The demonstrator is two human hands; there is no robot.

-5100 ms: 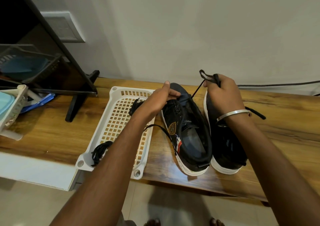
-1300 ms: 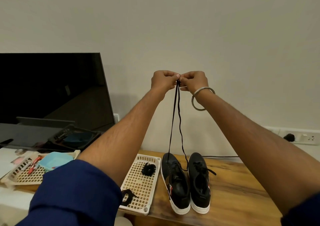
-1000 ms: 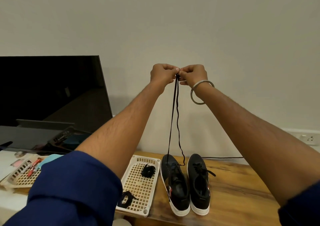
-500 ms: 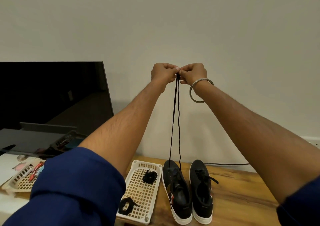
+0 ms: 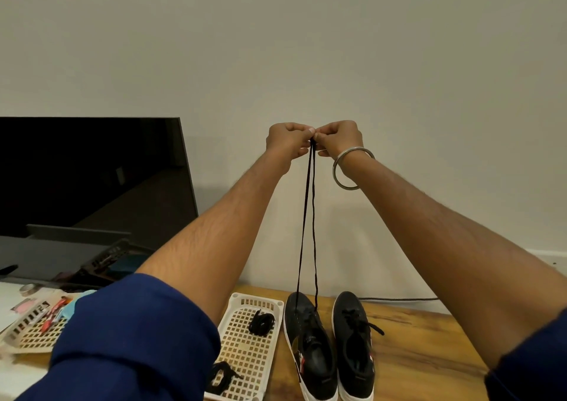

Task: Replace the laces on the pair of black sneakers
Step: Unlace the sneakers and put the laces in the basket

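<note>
Little had shifted since half a second earlier: left hand (image 5: 287, 141) and right hand (image 5: 339, 138) stayed raised, fingertips pinching both ends of the black lace (image 5: 308, 216) (knuckles nearly touching), strands hanging below to the left sneaker (image 5: 308, 351).

The lace (image 5: 308, 216) tips vanish inside the pinching fingers; beside the left sneaker (image 5: 308, 348), the tray (image 5: 242, 351) front runs off the bottom edge.

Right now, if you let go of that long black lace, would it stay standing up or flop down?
Probably flop: the lace hangs limp in two strands from both hands' pinching fingers. It looks thin and light, so it would likely fall onto the left sneaker.
</note>
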